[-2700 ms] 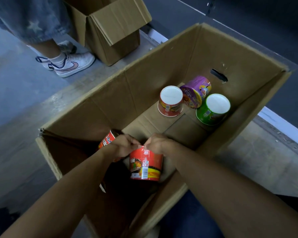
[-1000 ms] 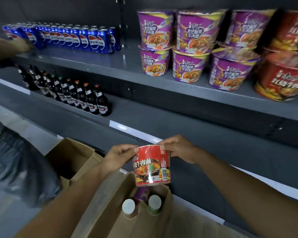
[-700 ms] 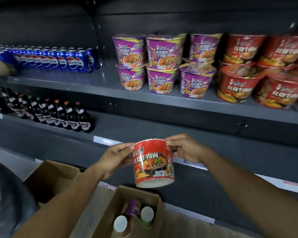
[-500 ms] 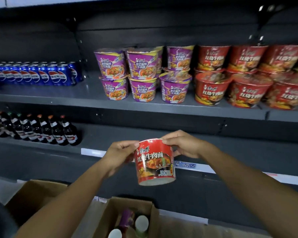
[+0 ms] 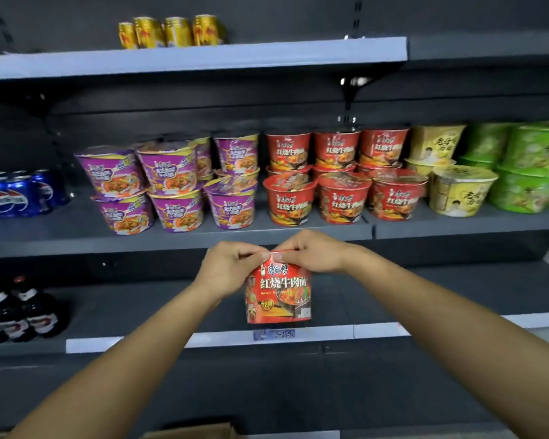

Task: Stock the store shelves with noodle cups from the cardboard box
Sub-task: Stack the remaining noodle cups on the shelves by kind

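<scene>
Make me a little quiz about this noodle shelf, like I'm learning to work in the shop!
1. True or false: just one hand holds the red noodle cup.
2. Which bowls sit right beside the red bowls, on their left? A purple, B green, C yellow.
3. Fill in: the gold cans stand on the ___ shelf.
Key: 1 false, the left hand and right hand both pinch its rim. 2 A, the purple bowls. 3 top.

Bare forearms end in a bare left hand and right hand, nails short.
</scene>
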`<state>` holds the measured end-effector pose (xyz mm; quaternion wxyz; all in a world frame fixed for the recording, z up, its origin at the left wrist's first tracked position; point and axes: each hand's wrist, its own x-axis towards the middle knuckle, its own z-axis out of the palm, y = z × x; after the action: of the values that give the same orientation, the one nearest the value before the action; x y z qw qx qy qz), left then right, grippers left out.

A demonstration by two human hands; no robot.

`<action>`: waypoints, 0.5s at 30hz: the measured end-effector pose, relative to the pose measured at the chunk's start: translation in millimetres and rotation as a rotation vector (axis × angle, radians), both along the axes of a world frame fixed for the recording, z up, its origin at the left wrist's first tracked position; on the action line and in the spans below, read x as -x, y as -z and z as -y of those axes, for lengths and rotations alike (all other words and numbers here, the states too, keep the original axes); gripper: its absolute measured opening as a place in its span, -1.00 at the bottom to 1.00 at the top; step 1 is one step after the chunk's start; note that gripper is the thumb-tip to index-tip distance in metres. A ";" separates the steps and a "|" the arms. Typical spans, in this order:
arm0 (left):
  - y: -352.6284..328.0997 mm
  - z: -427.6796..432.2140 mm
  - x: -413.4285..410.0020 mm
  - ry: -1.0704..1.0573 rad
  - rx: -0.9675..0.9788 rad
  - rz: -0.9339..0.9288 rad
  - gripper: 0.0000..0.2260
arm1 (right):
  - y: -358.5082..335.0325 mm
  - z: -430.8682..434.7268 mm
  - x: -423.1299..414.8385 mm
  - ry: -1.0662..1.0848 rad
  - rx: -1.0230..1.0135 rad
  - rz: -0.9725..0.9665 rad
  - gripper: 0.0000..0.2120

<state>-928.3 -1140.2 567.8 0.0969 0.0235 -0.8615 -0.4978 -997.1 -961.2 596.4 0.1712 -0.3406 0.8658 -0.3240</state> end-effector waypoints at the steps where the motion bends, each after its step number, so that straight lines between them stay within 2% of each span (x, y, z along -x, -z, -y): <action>1: -5.8 -10.7 5.1 0.015 0.021 -0.019 -0.93 | -4.7 -12.3 4.1 0.012 0.008 -0.009 -0.75; 10: -64.2 -96.8 53.1 0.061 0.269 -0.229 -0.82 | -53.5 -109.5 37.5 0.099 0.154 -0.133 -0.78; 15: -84.7 -126.1 77.0 0.139 0.195 -0.240 -0.84 | -72.2 -144.6 57.6 0.120 0.189 -0.192 -0.74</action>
<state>-1005.3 -1014.1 652.5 0.1660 -0.1053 -0.8876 -0.4166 -1054.7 -816.6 668.6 0.0352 -0.3322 0.8627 -0.3796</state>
